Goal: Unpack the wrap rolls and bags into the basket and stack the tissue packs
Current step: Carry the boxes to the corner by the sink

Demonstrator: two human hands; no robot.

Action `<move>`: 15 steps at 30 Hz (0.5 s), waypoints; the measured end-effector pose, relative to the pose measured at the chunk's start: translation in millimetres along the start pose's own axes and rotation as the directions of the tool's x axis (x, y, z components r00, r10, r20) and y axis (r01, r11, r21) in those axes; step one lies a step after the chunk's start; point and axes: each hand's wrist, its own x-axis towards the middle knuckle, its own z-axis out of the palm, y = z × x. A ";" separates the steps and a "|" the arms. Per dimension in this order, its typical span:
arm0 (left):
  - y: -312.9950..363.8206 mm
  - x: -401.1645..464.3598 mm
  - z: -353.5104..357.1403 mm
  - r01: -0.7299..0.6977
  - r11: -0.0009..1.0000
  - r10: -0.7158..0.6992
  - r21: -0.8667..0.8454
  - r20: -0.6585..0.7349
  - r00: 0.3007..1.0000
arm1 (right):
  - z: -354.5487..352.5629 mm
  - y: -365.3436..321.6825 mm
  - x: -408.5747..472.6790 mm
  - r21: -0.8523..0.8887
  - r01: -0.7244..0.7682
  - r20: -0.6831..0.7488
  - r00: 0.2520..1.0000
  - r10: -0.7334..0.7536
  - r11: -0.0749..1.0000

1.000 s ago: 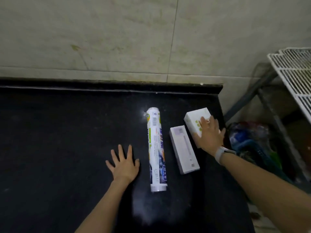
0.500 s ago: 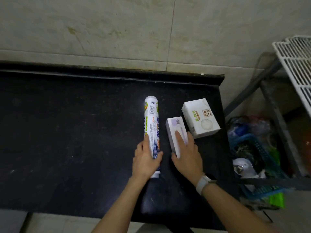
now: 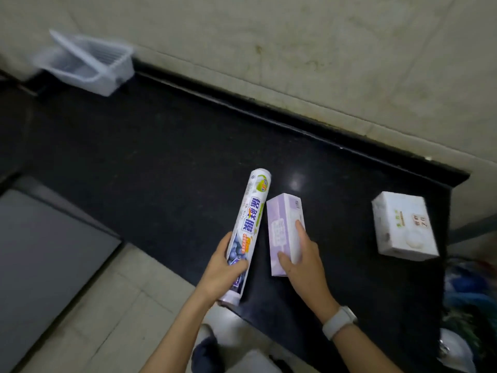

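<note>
- Since half a second ago the view has swung left: a white basket (image 3: 88, 66) now shows at the upper left of the frame, on the black bench (image 3: 150, 168).
- Left hand (image 3: 224, 270) — fingers curled round the lower end of the wrap roll (image 3: 246, 232), now raised and tilted off the bench.
- Right hand (image 3: 301, 261) — thumb and fingers gripping the lilac box (image 3: 285, 232), centre frame, just beside the roll.
- White tissue pack (image 3: 403, 230) lies untouched at right, well apart from both hands.
</note>
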 end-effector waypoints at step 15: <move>-77.4 -98.9 -408.9 0.004 0.982 -0.129 -0.190 -0.649 0.750 | 360.5 -213.9 -11.3 -0.018 0.292 0.472 0.846 -0.250 0.956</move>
